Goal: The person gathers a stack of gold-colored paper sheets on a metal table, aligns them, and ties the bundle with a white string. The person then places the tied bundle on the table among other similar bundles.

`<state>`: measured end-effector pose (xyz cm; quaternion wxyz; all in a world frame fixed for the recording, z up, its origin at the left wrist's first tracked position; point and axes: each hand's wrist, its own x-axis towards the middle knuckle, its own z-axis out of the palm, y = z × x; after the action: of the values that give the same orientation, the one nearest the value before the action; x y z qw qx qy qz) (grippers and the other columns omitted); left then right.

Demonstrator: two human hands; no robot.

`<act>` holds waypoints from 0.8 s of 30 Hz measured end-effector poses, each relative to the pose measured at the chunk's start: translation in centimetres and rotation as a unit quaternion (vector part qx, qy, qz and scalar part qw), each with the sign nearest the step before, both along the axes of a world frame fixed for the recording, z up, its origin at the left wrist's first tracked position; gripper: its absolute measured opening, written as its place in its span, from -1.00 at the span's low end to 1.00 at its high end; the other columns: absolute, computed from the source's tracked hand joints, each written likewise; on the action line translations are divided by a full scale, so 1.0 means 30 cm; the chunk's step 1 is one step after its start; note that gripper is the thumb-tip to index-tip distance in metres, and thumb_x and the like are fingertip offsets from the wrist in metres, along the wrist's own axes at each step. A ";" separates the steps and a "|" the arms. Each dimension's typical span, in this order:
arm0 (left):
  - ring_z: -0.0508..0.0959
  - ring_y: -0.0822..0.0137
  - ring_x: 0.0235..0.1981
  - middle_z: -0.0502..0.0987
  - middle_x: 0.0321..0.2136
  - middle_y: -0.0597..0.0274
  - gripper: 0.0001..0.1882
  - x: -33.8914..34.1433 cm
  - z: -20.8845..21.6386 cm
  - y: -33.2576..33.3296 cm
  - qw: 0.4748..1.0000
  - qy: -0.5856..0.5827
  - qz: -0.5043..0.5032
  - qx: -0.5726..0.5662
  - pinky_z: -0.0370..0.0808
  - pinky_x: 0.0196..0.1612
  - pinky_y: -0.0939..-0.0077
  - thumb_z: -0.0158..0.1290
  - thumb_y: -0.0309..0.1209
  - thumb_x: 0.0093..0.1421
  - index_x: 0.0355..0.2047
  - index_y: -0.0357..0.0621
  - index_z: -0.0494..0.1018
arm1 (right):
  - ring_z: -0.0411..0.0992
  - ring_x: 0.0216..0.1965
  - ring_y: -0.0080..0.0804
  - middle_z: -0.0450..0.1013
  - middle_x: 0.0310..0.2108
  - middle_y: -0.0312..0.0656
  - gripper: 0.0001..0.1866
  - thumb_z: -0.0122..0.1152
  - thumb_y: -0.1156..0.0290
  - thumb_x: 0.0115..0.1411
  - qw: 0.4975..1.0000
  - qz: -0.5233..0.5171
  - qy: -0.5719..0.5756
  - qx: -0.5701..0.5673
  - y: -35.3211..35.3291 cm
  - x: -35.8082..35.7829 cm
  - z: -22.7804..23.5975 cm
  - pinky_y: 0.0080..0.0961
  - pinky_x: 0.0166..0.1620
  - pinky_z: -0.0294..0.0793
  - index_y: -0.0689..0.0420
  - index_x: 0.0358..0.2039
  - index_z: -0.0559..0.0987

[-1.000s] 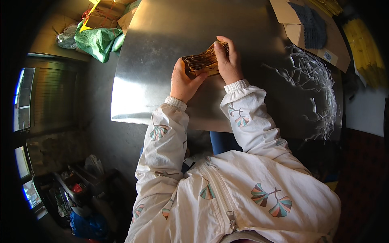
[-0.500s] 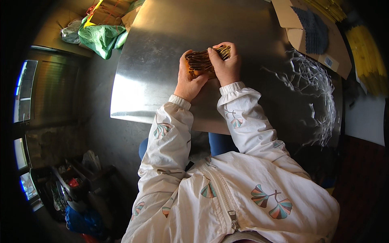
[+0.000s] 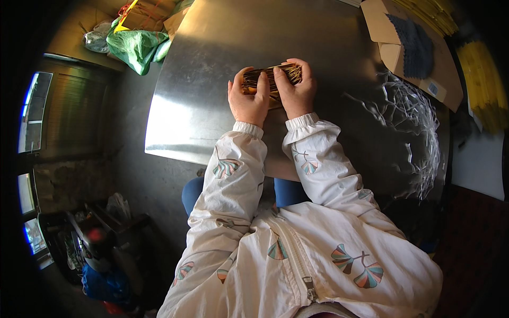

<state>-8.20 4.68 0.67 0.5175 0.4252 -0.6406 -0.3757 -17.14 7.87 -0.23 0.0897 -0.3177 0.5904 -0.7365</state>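
Observation:
Between both hands is a thick stack of thin gold-coloured sheets (image 3: 270, 76), edges turned up, held over the metal table (image 3: 212, 100). My left hand (image 3: 250, 100) grips its left end, thumb laid on top and fingers around the outer side. At the right end, my right hand (image 3: 294, 87) is closed on the same stack, thumb on top and fingers curled over the far corner. A patch of orange shows beside the left thumb. The underside of the stack is hidden by the hands, and what the sheets are exactly I cannot make out.
Loose white strips (image 3: 416, 122) lie tangled along the table's right side. Beyond them stands an open cardboard box (image 3: 395, 55) with a dark blue zigzag-edged cloth (image 3: 413, 47). Yellow bundles (image 3: 481, 85) sit far right. A green plastic bag (image 3: 135, 47) is off the table's far left corner.
My left hand has shifted its grip: its thumb has come up from below onto the top of the stack. My right hand stays in nearly the same hold.

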 end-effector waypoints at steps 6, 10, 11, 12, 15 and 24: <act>0.50 0.54 -0.41 0.53 -0.41 0.30 -0.84 -0.008 -0.010 0.001 0.989 0.133 -0.031 0.052 0.46 -0.31 0.66 0.08 -0.50 0.15 -0.25 -0.28 0.44 | 0.45 -0.44 -0.32 0.45 -0.42 -0.12 -0.75 0.29 0.43 -0.02 0.999 0.031 0.017 0.016 -0.001 -0.002 -0.005 -0.44 -0.36 0.46 0.19 -0.33 0.45; 0.44 0.58 -0.54 0.50 -0.57 0.29 -0.82 -0.010 -0.004 -0.012 0.994 0.108 0.004 0.034 0.44 -0.45 0.64 0.11 -0.39 0.14 -0.38 -0.28 0.46 | 0.42 -0.48 -0.33 0.42 -0.47 -0.14 -0.76 0.29 0.40 0.01 0.998 0.024 0.046 0.033 0.000 -0.004 0.006 -0.44 -0.40 0.42 0.19 -0.39 0.42; 0.43 0.58 -0.56 0.50 -0.59 0.30 -0.81 -0.012 -0.002 -0.015 0.993 0.110 0.007 0.032 0.43 -0.47 0.64 0.11 -0.37 0.14 -0.41 -0.28 0.45 | 0.42 -0.49 -0.33 0.42 -0.49 -0.14 -0.76 0.30 0.39 0.01 0.998 0.015 0.056 0.029 -0.003 -0.004 0.011 -0.44 -0.42 0.41 0.19 -0.41 0.41; 0.42 0.59 -0.57 0.49 -0.60 0.30 -0.80 -0.014 -0.002 -0.016 0.993 0.109 0.008 0.037 0.42 -0.49 0.64 0.12 -0.35 0.14 -0.43 -0.27 0.45 | 0.41 -0.51 -0.34 0.41 -0.51 -0.14 -0.75 0.30 0.38 0.02 0.998 0.007 0.060 0.028 -0.005 -0.003 0.015 -0.45 -0.44 0.40 0.19 -0.42 0.41; 0.40 0.57 -0.60 0.48 -0.63 0.32 -0.74 -0.019 0.004 -0.026 0.994 0.106 0.028 0.016 0.39 -0.51 0.64 0.15 -0.31 0.14 -0.49 -0.26 0.42 | 0.40 -0.56 -0.33 0.39 -0.56 -0.15 -0.73 0.32 0.33 0.04 0.998 0.005 0.057 0.021 -0.021 -0.002 0.026 -0.45 -0.47 0.39 0.20 -0.46 0.40; 0.33 0.54 -0.71 0.40 -0.77 0.30 -0.60 -0.058 0.009 -0.095 0.996 0.057 0.070 0.013 0.34 -0.59 0.57 0.17 -0.21 0.11 -0.67 -0.25 0.34 | 0.39 -0.59 -0.41 0.41 -0.59 -0.19 -0.61 0.37 0.18 0.02 0.999 -0.010 0.028 0.034 -0.084 -0.020 0.006 -0.48 -0.47 0.41 0.22 -0.51 0.39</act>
<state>-9.92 1.84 0.93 0.5727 0.4537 -0.5735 -0.3705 -17.75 5.36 -0.04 0.0769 -0.3289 0.6206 -0.7076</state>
